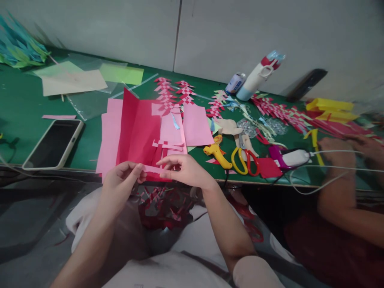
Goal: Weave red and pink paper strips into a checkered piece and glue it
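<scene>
Strip of pink paper [153, 169] at near edge of green table [89, 150]: left hand [122, 180] pinches one end, right hand [189, 170] the other. Red paper [144, 130] lies beneath. Tabletop gap between phone [54, 144] and pink sheets [109, 140].

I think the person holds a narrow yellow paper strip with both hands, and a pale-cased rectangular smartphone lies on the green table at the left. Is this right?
Only the colour is wrong: the head view shows the left hand and right hand holding a narrow pink paper strip. The pale-cased rectangular smartphone does lie on the green table at left.
</scene>
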Motion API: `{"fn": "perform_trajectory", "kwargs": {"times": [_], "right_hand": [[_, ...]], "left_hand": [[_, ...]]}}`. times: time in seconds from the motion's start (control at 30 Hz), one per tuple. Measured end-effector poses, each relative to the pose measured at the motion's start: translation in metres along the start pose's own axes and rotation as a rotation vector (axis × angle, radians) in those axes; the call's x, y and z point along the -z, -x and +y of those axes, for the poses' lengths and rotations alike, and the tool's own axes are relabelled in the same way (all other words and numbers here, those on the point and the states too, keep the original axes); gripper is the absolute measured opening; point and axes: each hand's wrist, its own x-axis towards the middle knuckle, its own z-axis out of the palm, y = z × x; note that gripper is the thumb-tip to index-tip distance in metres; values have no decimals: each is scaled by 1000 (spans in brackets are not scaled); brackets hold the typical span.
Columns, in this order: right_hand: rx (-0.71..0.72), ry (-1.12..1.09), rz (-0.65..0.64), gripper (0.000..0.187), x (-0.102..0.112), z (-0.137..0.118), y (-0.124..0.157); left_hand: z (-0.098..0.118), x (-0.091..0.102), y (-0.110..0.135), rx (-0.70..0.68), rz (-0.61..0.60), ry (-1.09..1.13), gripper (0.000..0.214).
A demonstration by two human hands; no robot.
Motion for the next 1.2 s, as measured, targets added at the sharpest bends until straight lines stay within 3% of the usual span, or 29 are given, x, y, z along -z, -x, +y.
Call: {"fn": "perform_trajectory", "kwargs": {"times": [0.2,0.37,0.53,0.6,0.7,0.93,1.2], "right_hand": [[-39,-1,-23,22,8,0,1],[-53,122,-9,12,24,7,4],[-97,98,60,12,35,14,7],[-128,90,87,11,38,14,7],[-163,61,119,10,43,13,8],[-154,90,128,9,51,9,13],[-149,145,119,10,54,9,15]], "left_hand": [[-1,-1,2,12,-66,10,27],[2,2,2,-30,-120,-312,32],[5,0,-6,-416,34,-782,29],[2,-2,-9,-551,43,-883,31],[-4,-6,-10,-639,-1,-941,31],[-6,-17,-5,-717,-75,-929,27],[2,-13,1,-654,-97,-972,25]]}}
